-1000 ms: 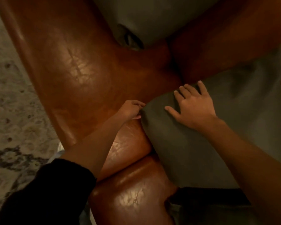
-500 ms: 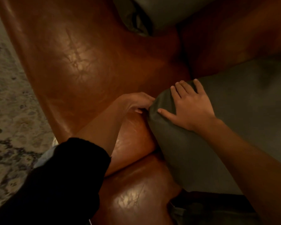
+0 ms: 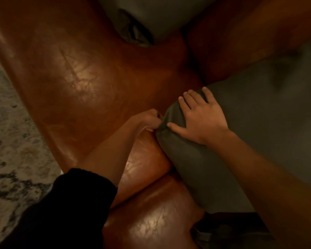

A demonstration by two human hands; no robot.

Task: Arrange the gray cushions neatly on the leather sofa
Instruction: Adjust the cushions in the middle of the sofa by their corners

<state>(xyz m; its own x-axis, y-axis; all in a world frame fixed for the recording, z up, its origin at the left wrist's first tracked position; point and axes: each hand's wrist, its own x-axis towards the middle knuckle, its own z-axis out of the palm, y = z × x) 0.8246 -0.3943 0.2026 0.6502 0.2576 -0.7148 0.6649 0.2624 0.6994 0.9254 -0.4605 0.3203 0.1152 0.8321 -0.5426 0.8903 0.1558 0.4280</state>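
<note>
A large gray cushion (image 3: 250, 141) lies on the brown leather sofa (image 3: 90, 90), filling the right half of the view. My right hand (image 3: 201, 117) rests flat on the cushion's near-left corner, fingers spread and straight. My left hand (image 3: 149, 119) pinches the cushion's corner edge with curled fingers, just left of my right thumb. A second, lighter gray cushion (image 3: 160, 17) leans at the top of the view, against the sofa's inner corner. Its folded end with a dark zip opening faces me.
A pale patterned rug (image 3: 9, 141) covers the floor at the left, beyond the sofa's broad armrest. Dark cloth (image 3: 223, 232) lies at the bottom right, below the cushion. My black sleeve (image 3: 65, 209) fills the lower left.
The cushion corner and both hands have hardly shifted in the view. My left hand still pinches the corner while my right stays flat on top.
</note>
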